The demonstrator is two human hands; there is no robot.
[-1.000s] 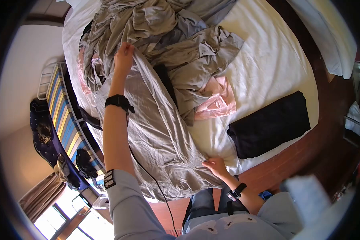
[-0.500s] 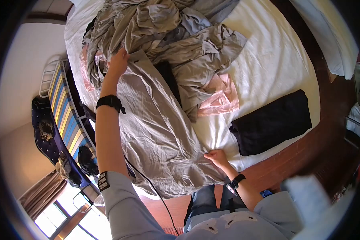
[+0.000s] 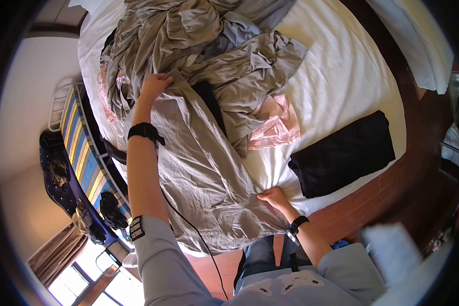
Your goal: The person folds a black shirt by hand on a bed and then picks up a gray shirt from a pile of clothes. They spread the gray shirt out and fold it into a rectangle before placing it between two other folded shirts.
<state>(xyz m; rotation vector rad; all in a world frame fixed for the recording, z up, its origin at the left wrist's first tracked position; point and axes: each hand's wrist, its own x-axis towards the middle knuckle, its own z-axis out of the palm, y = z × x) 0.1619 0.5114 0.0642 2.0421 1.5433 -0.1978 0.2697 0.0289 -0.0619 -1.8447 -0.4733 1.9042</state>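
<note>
A wrinkled grey-brown cloth lies spread over the near side of the bed, its long folded edge running from upper left to lower right. My left hand is closed on the far end of this cloth, fingers pinching its edge. At the near right edge, my right hand pinches the same cloth between thumb and fingers. Beyond my left hand sits a heap of rumpled grey-brown fabric. A pink cloth pokes out from under it, and a black cloth shows partly between the layers.
To the right, a folded black cloth rests on the white bed sheet. A thin black cable hangs by the near bed edge. At left stands a bed frame with a striped mat. Reddish floor borders the bed.
My left hand has shifted slightly right and toward me, drawing the cloth's far edge with it. My right hand keeps its pinch in nearly the same place. The view has moved a little.
</note>
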